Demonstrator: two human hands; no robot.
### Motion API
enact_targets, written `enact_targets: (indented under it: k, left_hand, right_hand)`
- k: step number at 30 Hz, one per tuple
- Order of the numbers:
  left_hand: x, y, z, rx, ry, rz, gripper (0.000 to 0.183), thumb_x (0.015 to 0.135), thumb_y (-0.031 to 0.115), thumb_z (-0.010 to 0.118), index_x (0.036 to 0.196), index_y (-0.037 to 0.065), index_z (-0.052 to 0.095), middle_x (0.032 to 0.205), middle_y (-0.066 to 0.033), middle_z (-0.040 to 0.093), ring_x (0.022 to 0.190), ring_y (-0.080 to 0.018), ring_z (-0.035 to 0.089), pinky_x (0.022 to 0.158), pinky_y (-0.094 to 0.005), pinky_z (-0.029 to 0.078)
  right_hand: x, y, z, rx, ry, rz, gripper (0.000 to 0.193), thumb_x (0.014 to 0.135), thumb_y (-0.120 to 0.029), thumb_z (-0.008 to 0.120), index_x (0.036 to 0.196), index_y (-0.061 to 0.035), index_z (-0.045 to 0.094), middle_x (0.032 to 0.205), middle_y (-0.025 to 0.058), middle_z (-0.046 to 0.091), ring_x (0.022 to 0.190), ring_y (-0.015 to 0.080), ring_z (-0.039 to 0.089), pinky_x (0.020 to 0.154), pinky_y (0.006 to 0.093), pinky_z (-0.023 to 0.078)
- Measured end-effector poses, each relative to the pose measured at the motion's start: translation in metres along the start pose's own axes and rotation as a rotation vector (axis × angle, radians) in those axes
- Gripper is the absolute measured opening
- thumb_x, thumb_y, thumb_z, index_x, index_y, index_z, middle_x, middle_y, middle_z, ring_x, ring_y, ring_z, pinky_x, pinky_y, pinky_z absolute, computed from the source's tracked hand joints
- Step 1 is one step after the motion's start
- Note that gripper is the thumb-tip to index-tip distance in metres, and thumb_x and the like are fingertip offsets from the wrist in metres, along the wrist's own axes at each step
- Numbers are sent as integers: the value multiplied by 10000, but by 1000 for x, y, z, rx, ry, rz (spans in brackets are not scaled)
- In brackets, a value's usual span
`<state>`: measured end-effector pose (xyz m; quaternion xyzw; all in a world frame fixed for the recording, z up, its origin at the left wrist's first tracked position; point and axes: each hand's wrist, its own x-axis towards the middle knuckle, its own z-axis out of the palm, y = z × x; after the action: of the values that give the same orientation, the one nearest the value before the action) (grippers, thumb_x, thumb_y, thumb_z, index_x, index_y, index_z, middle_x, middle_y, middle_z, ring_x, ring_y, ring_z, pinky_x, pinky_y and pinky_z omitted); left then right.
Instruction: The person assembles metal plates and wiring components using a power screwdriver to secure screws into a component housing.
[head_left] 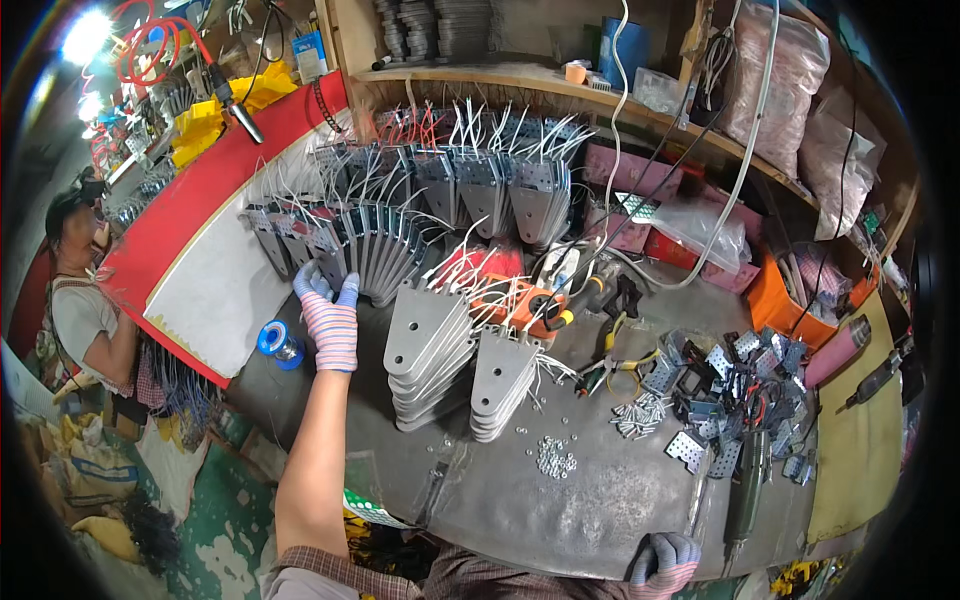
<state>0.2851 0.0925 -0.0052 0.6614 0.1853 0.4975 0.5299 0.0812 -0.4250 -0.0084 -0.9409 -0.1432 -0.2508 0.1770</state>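
My left hand [328, 318], in a striped knit glove, reaches to the front row of upright grey metal plates [375, 250] with circuit boards and white wires on top. Its fingers close around the lower end of a plate [326, 266] near the row's left end. Beside that wrist stands a blue spool of solder wire [281, 343]. My right hand [664, 563], gloved alike, rests curled at the table's near edge, with nothing visible in it. Two stacks of tapered grey plates, a larger stack [428, 350] and a smaller stack [503, 385], lie mid-table.
Loose nuts [556, 458], screws [640, 414] and a heap of perforated metal brackets [745, 380] cover the right side. An electric screwdriver [748, 490] lies by them. Pliers [612, 345] and an orange device [520, 303] sit further back. Another person [85, 290] is at the far left.
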Motion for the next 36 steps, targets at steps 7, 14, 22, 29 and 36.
enact_targets:
  k: [7,14,22,29,36]
  left_hand:
    - [-1,-7,-6,-23,-31,-76,680,770,-62,694,1324,52,317,1291,-226,457,1163,-263,493,996,-348,400]
    - [-55,48,-36,281,206,55,441,862,62,664,1234,-6,439,1142,-117,581,1047,-202,550,937,-331,438]
    - [-189,187,12,599,-566,645,239,794,151,696,984,43,601,965,-141,641,914,-340,609,840,-387,474]
    - [-181,142,43,818,-542,239,260,809,185,673,977,32,547,849,-173,628,774,-377,595,731,-445,469]
    - [-276,182,-11,351,-591,150,479,831,177,699,1242,60,482,1203,-173,497,1067,-274,520,918,-356,430]
  right_hand:
    - [-4,3,0,6,5,3,222,732,-91,646,949,-58,680,931,142,639,845,341,590,787,450,465]
    - [-9,7,11,-49,61,-22,209,695,-68,633,902,-73,604,871,106,580,810,310,555,754,431,432]
    - [-11,20,10,6,54,-30,274,667,-90,683,930,-109,607,908,57,602,855,273,571,760,417,442]
    - [-11,25,11,97,44,-30,279,665,-115,721,926,-123,622,927,51,603,845,258,588,749,403,467]
    - [-4,21,-19,349,-85,60,331,722,-118,714,1036,-77,618,984,60,615,921,231,587,791,396,473]
